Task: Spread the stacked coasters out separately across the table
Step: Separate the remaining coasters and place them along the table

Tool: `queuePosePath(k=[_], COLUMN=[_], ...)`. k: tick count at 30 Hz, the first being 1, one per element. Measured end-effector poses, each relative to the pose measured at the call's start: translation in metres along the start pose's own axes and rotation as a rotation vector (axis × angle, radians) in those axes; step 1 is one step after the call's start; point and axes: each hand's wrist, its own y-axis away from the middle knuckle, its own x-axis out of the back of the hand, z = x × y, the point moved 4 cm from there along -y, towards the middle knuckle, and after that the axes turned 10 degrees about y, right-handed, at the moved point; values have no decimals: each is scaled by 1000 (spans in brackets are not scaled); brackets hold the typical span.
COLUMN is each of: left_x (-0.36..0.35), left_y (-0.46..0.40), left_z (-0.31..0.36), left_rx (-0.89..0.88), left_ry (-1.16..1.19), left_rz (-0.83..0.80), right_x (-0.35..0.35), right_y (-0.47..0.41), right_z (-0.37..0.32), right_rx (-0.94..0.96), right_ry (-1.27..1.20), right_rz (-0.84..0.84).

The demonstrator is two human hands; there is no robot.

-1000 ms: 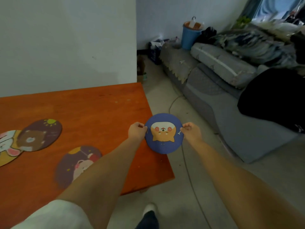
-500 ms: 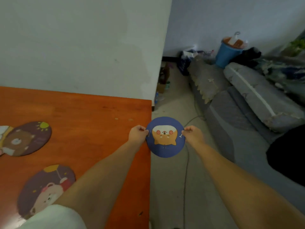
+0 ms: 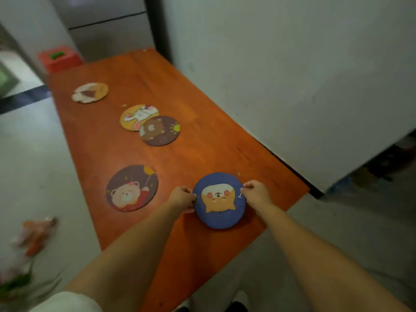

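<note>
- Left hand (image 3: 181, 197) and right hand (image 3: 255, 194): fingers pinching opposite edges of the blue coaster (image 3: 219, 200).
- Blue coaster: over the table's (image 3: 157, 82) near right end.
- Bear coaster (image 3: 132, 188): lying apart, leftward.

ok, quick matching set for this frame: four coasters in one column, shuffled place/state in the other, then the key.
Things:
1. blue dog coaster
2. yellow rabbit coaster
3. dark balloon-bear coaster
4. brown bear-and-sun coaster

States:
A. lying alone, left of the hands
B. partly covered by another coaster
C. pinched by left hand and right hand
D. overlapping a yellow coaster

Pairs: 1-C, 2-B, 3-A, 4-D
</note>
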Motion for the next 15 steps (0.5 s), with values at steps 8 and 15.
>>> queuePosePath(k=[8, 15], left_x=[-10, -15], left_y=[16, 9], left_z=[-56, -51], left_rx=[8, -89], left_ry=[11, -352], left_rz=[236, 312], right_x=[-19, -26], right_y=[-10, -11], right_z=[10, 0], right_rx=[134, 319], right_ry=[274, 639], right_rz=[-166, -110])
